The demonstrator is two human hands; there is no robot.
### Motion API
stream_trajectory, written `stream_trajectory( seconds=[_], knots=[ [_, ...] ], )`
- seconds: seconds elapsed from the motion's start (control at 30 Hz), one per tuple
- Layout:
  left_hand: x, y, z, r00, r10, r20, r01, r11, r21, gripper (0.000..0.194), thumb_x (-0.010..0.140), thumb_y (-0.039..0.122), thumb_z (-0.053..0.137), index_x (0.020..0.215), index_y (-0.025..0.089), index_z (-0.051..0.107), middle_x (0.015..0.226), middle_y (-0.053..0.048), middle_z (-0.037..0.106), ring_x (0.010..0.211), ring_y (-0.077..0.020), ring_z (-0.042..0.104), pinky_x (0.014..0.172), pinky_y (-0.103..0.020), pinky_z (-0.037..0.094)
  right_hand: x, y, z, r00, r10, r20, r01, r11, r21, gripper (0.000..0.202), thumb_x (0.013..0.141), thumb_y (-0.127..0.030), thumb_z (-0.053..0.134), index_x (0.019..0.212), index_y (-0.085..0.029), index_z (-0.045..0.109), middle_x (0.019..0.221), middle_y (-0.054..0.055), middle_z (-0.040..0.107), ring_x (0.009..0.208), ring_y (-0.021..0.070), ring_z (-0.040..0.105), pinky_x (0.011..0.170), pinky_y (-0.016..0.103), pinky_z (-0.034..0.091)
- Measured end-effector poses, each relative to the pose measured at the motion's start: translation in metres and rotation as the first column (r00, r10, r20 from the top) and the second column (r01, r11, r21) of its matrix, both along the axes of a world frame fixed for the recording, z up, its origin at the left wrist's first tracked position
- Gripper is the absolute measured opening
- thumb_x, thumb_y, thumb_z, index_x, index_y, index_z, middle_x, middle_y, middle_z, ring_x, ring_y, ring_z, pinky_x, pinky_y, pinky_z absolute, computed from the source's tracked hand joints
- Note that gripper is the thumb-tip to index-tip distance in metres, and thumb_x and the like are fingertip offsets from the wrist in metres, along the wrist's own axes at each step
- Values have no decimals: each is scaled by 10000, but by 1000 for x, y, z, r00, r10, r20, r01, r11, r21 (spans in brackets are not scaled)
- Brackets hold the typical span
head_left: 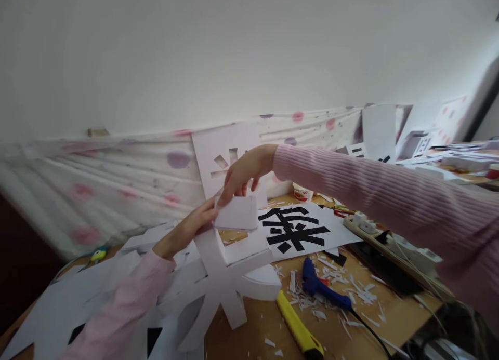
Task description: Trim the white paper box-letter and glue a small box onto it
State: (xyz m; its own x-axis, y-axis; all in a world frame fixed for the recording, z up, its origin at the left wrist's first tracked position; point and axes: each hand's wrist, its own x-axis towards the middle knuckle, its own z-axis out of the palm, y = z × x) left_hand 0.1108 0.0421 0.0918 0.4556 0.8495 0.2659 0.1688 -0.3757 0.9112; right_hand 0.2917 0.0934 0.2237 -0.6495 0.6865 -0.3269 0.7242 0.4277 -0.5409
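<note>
My right hand (249,170) reaches across from the right, its fingers closed on the upper left corner of a small white board piece (237,217). Directly below is a white built-up character shape (224,277), with several arms and thick side walls. My left hand (193,225) comes from the lower left and grips the shape's upper end, fingertips meeting those of the right hand; the thumb's hold is partly hidden. The small piece sits at the top of the shape; whether it is joined there I cannot tell.
A blue glue gun (323,287) and a yellow utility knife (298,326) lie among white scraps (362,292). Behind are a sheet with a black character (296,227), a cut-out board (206,152) against the wall, and a power strip (393,251) at right. White sheets (93,297) cover the left.
</note>
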Motion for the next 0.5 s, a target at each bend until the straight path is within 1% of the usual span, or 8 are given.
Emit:
stream_trajectory(
  seconds=[0.07, 0.1, 0.2, 0.27, 0.3, 0.37, 0.43, 0.5],
  knots=[
    [2, 5, -2, 997, 49, 52, -51, 998, 31, 436, 955, 579, 354, 1229, 247, 424, 1345, -95, 518, 1234, -262, 499, 1031, -441, 398, 10, 5, -4, 997, 36, -70, -43, 995, -92, 484, 351, -477, 959, 633, -188, 692, 612, 16, 665, 550, 167, 602, 552, 332, 490],
    [2, 7, -4, 994, 94, 47, -97, 994, 50, 424, 963, 578, 328, 1227, 249, 372, 1348, -104, 495, 1226, -251, 499, 1039, -451, 387, 18, 7, -7, 993, 37, -113, -51, 991, -125, 466, 402, -499, 947, 635, -185, 693, 629, 27, 668, 550, 156, 590, 520, 300, 461],
    [3, 13, -7, 972, 228, -53, -215, 959, 187, 369, 963, 481, 422, 1214, 255, 271, 1381, -123, 409, 1267, -230, 450, 1070, -463, 347, 44, 7, -27, 955, 10, -297, -58, 986, -154, 386, 538, -454, 915, 710, -178, 707, 723, 40, 683, 641, 156, 623, 521, 263, 448],
    [2, 14, -7, 957, 276, -88, -244, 931, 271, 360, 960, 426, 446, 1204, 252, 247, 1372, -134, 398, 1273, -224, 441, 1071, -473, 345, 61, 4, -49, 874, -14, -485, -72, 985, -160, 342, 609, -390, 881, 823, -191, 703, 802, 23, 685, 705, 150, 641, 568, 252, 481],
    [2, 14, -7, 955, 285, -82, -253, 927, 277, 353, 962, 414, 442, 1199, 249, 240, 1357, -136, 408, 1244, -222, 468, 1060, -479, 359, 68, 2, -62, 822, -33, -569, -79, 982, -170, 333, 637, -371, 861, 859, -191, 690, 821, 15, 680, 718, 141, 639, 590, 247, 491],
    [1, 15, -7, 955, 288, -73, -263, 935, 239, 356, 961, 404, 456, 1197, 249, 240, 1341, -130, 426, 1153, -208, 535, 1028, -481, 398, 78, -3, -90, 700, -69, -711, -92, 978, -186, 332, 676, -348, 833, 910, -189, 659, 861, 5, 674, 736, 125, 633, 635, 242, 504],
    [0, 17, -8, 960, 273, -59, -257, 947, 194, 368, 959, 398, 477, 1204, 254, 243, 1349, -121, 428, 1091, -192, 575, 1010, -478, 426, 83, -9, -116, 584, -123, -802, -83, 974, -209, 350, 678, -302, 828, 935, -189, 619, 873, -2, 677, 765, 123, 635, 680, 244, 507],
    [0, 18, -9, 966, 257, -36, -247, 952, 181, 358, 962, 380, 484, 1201, 258, 247, 1340, -113, 438, 1077, -185, 591, 1009, -478, 440, 83, -12, -139, 509, -181, -841, -62, 967, -245, 364, 675, -260, 827, 932, -193, 578, 869, -6, 684, 790, 129, 643, 721, 256, 509]
  ],
)
